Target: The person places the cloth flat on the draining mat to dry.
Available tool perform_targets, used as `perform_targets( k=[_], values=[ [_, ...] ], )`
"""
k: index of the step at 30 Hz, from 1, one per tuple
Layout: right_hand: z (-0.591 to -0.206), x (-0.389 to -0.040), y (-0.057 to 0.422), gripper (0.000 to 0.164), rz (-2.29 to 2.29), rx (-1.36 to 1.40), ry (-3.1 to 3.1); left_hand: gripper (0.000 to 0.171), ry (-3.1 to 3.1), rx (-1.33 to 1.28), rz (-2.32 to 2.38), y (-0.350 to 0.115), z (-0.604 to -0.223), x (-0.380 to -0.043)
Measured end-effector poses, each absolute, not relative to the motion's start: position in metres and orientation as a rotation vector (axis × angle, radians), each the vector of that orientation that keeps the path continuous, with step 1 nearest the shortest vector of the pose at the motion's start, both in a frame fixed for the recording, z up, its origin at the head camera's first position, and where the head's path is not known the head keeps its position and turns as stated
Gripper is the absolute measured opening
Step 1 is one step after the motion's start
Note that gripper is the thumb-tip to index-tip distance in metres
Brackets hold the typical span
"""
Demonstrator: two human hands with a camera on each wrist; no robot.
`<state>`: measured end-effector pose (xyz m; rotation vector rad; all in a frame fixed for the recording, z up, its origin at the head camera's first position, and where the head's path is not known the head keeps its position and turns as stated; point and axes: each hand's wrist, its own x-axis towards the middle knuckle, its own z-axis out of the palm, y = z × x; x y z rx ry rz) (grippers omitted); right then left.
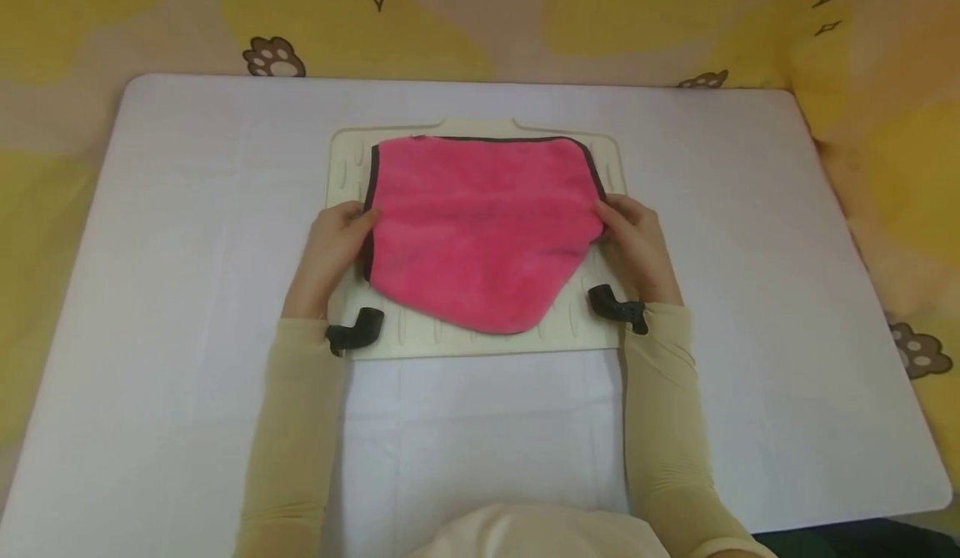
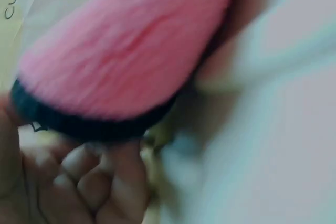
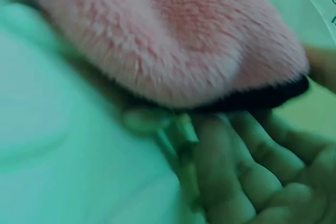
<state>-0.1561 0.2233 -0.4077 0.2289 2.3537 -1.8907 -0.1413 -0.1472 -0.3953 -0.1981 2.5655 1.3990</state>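
Head view: one pink cloth [image 1: 480, 224], dark binding [image 1: 372, 258] on the side edges and far edge, held spread over a cream ridged board [image 1: 412, 339], its near edge rounded; contact with the board beneath cannot be told. Left hand [image 1: 336, 245]: pinching the cloth's left edge, thumb on top. Right hand [image 1: 639, 237]: pinching the right edge likewise. Handling, as judged: light, limp, not fragile, apt to sag between holds; the bound side edges offer the surest grip, one per hand. Board rims show beyond the cloth at left, right and near side; a white table [image 1: 187, 291] extends well past the board both ways, giving lateral room, with a patterned drape [image 1: 465, 32] rising behind its far edge. Left wrist view: cloth edge in close-up, soft pile, thick dark trim, fingers curled beneath it; surroundings blurred. Right wrist view: long, plush pile, probably not slippery; trim seated against curled fingers, the cloth bulging softly above them, a sign of little stiffness; the pale surface alongside is too blurred for its edges to be read.
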Motion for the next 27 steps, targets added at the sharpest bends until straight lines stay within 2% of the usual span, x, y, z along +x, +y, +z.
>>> perform_targets(
  k=[6,14,19,27],
  values=[
    [-0.407,-0.139,0.231,0.023,-1.806,0.04,2.277,0.037,2.435,0.083,1.302,-0.16,-0.39,-0.126],
    [-0.409,-0.137,0.231,0.037,-1.636,-0.229,2.335,0.035,2.294,0.197,1.302,-0.17,-0.393,-0.115],
    [-0.41,-0.138,0.232,0.03,-1.685,-0.207,2.348,0.021,2.378,0.239,1.266,-0.173,-0.393,-0.116],
    [-0.405,-0.136,0.241,0.029,-1.684,-0.112,2.3,0.024,2.393,0.252,1.23,-0.182,-0.387,-0.113]
  ],
)
